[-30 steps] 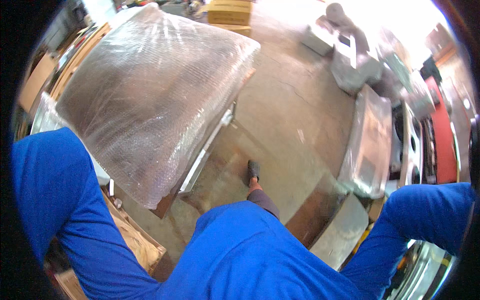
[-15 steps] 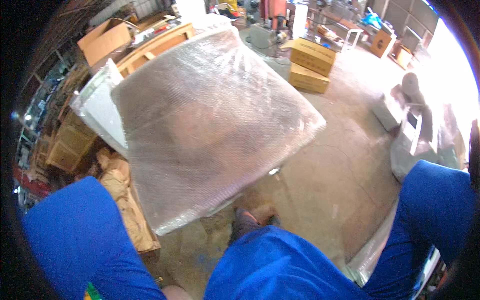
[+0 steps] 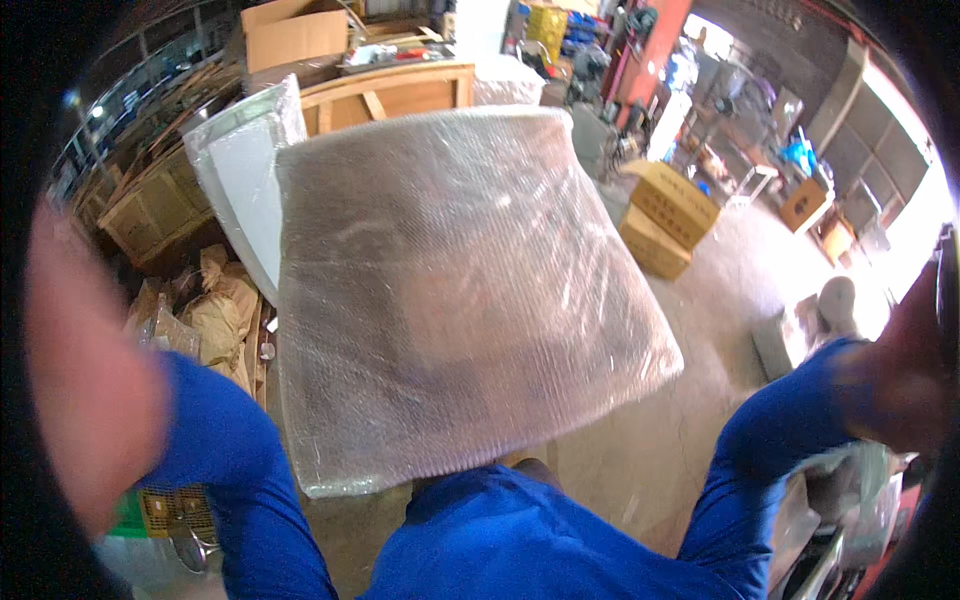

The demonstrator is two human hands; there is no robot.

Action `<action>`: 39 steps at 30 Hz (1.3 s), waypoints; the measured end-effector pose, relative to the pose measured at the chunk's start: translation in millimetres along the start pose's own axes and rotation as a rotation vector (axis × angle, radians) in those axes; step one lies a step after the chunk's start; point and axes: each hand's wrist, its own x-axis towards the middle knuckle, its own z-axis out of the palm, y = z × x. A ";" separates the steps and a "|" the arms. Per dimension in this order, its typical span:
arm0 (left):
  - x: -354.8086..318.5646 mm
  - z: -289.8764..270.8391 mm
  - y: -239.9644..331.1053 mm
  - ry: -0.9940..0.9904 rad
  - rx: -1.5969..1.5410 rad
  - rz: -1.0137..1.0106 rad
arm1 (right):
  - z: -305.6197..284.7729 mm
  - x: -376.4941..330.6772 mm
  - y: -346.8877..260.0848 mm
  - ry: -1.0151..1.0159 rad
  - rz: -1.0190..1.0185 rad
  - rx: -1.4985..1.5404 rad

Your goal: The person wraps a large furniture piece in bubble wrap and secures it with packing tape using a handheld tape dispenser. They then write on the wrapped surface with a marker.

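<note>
Bubble-wrapped panel [image 3: 460,300] now fills the middle, closer than a moment ago, left hand [image 3: 85,370] and right hand [image 3: 900,370] raised at either edge, both blurred, grip impossible to tell, two yellow cartons [image 3: 665,220] on the floor [image 3: 720,300] beyond.

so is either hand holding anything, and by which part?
Cannot tell. The left hand and right hand are raised, blurred, at the frame edges, apart from the bubble-wrapped panel; no grip shows.

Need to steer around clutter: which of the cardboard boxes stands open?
The open cardboard box at the top left, behind the wooden frame, has its flaps up. The two yellowish boxes on the floor to the right are closed and stacked.
</note>
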 end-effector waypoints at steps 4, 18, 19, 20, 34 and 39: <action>-127.0 60.0 -11.9 -0.295 0.125 -0.484 | 140.6 -63.9 14.8 -0.464 0.236 0.506; -273.0 46.2 -35.2 -0.455 -0.801 -1.243 | 198.0 -44.8 99.8 -0.228 0.372 0.726; -288.6 42.5 -41.7 -0.446 -0.891 -1.352 | 196.5 -35.7 124.6 -0.116 0.180 0.331; -299.0 40.2 -46.2 -0.432 -0.990 -1.466 | 210.3 -19.7 134.8 -0.049 0.145 0.246; -287.9 84.3 -104.8 -0.558 -0.719 -1.069 | 500.3 122.4 306.8 -0.198 0.104 0.178; -300.1 94.9 -109.9 -0.455 -0.671 -1.040 | 487.4 106.6 318.4 -0.142 0.167 0.208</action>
